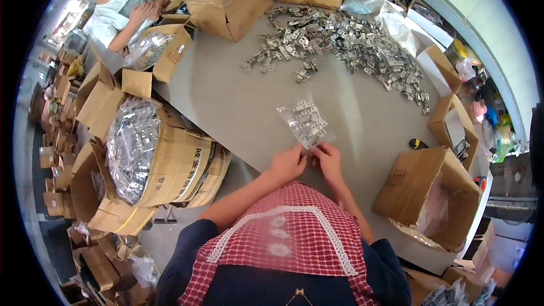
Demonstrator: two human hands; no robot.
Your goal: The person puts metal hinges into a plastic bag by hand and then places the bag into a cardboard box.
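Observation:
A clear plastic bag (306,122) filled with small silver metal fittings lies on the grey table in front of me. My left hand (289,162) and my right hand (327,160) are close together at the bag's near end, fingers closed on its edge. The bag's far part rests flat, pointing away from me. Beyond it spreads a large heap of loose metal fittings (362,45) of similar look; their exact kind is too small to tell.
On the left, an open carton (175,164) holds many filled plastic bags (134,150). An open cardboard box (422,192) stands at the right, near a black-and-yellow tape measure (418,144). Further boxes (229,8) line the far edge. Another person (122,8) is at the far left.

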